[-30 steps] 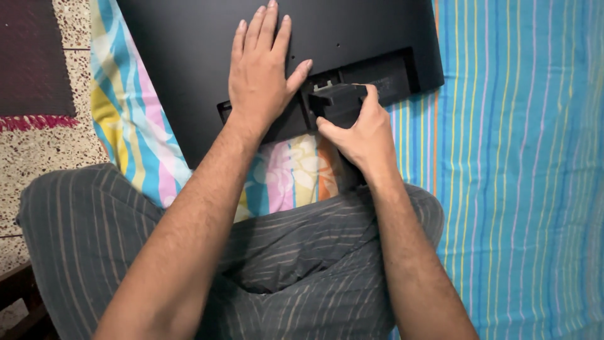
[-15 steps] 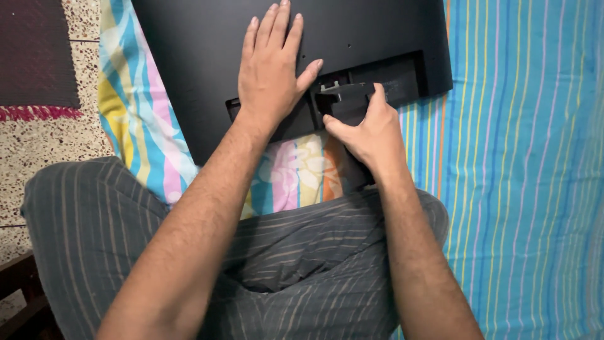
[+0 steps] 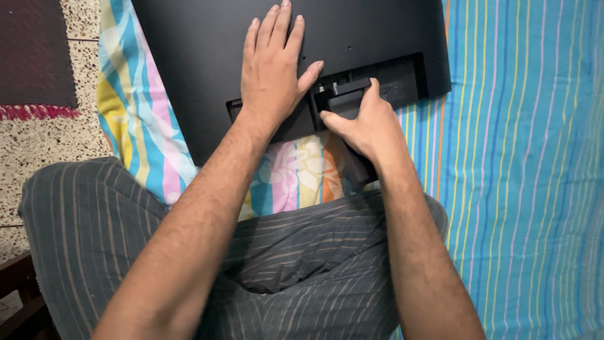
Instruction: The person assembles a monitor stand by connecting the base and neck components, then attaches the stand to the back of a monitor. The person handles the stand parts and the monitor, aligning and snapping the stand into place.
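Observation:
A black flat monitor [image 3: 201, 56] lies face down on a striped, colourful bedsheet [image 3: 522, 157], its back towards me. My left hand [image 3: 274, 69] rests flat on the monitor's back, fingers spread, just left of the recessed mount slot. My right hand [image 3: 368, 126] grips the black stand neck [image 3: 343, 101], whose top end sits at the slot in the monitor's lower edge. The lower part of the stand runs under my right hand and is mostly hidden.
My legs in grey striped trousers [image 3: 94, 233] fill the foreground. A speckled floor [image 3: 38, 145] with a dark mat with a red fringe [image 3: 31, 56] lies at the left. A dark wooden edge [image 3: 16, 289] shows at bottom left.
My right hand has pushed the stand neck a little further up into the monitor's slot. The left hand stays flat on the monitor's back. The view shifted slightly.

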